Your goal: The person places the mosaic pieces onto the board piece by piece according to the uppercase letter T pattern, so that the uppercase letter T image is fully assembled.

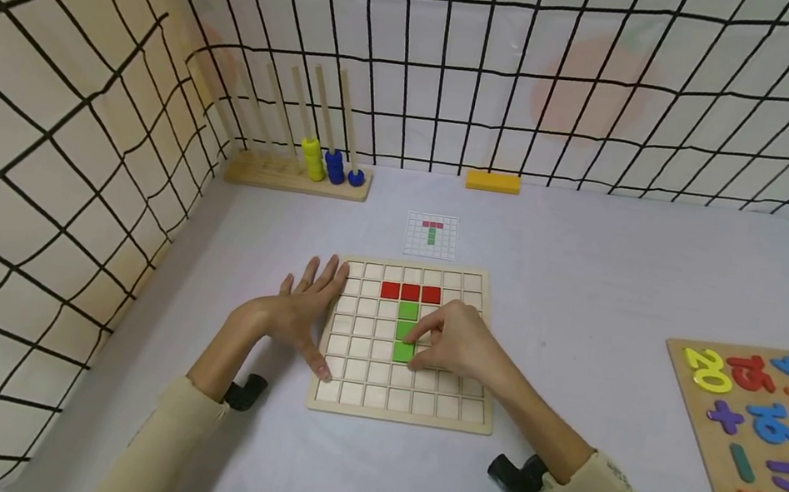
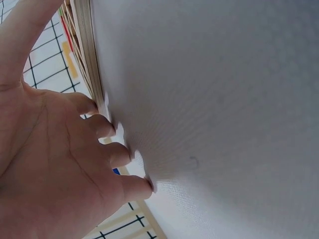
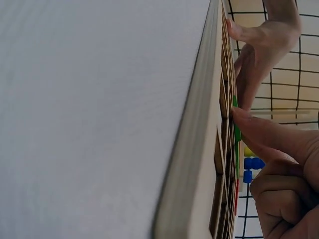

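A wooden grid board [image 1: 399, 416] lies flat on the white table. Three red tiles [image 1: 411, 292] form a row near its top, and below the middle one runs a column of green tiles [image 1: 408, 311]. The right hand [image 1: 460, 339] pinches the lowest green tile [image 1: 402, 353] between thumb and index finger, its other fingers curled; the right wrist view shows the thumb at the edge of a green tile [image 3: 236, 130]. With fingers spread, the left hand [image 1: 302, 313] rests at the board's left edge, its thumb on the lower left corner and fingertips touching the table beside it.
Behind the board lies a small card [image 1: 431, 236] printed with a red and green T. A wooden peg counter [image 1: 298, 178] with yellow and blue beads stands back left, near a yellow block [image 1: 492, 182]. A number puzzle board [image 1: 726, 469] lies right. Black wire mesh [image 1: 442, 68] encloses the table.
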Motion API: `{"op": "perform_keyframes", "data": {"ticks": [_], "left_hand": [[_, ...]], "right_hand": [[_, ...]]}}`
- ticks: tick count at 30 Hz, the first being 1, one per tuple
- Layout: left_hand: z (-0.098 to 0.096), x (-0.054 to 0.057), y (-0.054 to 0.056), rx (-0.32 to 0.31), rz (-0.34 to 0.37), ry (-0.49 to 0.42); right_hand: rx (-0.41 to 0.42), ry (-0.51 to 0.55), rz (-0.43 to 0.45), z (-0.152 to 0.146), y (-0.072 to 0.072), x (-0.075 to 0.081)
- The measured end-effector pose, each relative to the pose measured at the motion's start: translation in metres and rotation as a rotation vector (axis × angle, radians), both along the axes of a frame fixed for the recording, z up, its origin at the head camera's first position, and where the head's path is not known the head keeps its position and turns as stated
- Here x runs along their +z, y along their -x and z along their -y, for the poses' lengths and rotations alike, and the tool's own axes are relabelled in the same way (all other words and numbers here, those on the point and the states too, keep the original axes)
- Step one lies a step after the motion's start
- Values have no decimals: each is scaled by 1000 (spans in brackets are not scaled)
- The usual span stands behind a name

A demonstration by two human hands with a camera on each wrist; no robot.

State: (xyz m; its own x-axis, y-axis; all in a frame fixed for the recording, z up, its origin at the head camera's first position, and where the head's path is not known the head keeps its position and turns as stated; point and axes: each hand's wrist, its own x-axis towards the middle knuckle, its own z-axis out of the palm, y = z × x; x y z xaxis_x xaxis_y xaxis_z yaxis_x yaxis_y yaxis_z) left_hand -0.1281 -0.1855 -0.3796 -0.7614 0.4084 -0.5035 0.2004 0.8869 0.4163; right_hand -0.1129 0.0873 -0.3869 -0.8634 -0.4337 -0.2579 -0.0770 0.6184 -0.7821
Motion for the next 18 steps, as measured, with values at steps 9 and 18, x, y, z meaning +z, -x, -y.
{"op": "perform_keyframes", "data": {"ticks": [9, 18], "left_hand": [[-2, 1, 1, -12, 1, -3], [5, -2, 1, 4, -62, -62]], "right_hand": [[-10, 9, -27, -7, 1, 2], [-84, -6, -134, -34, 15, 21]]}}
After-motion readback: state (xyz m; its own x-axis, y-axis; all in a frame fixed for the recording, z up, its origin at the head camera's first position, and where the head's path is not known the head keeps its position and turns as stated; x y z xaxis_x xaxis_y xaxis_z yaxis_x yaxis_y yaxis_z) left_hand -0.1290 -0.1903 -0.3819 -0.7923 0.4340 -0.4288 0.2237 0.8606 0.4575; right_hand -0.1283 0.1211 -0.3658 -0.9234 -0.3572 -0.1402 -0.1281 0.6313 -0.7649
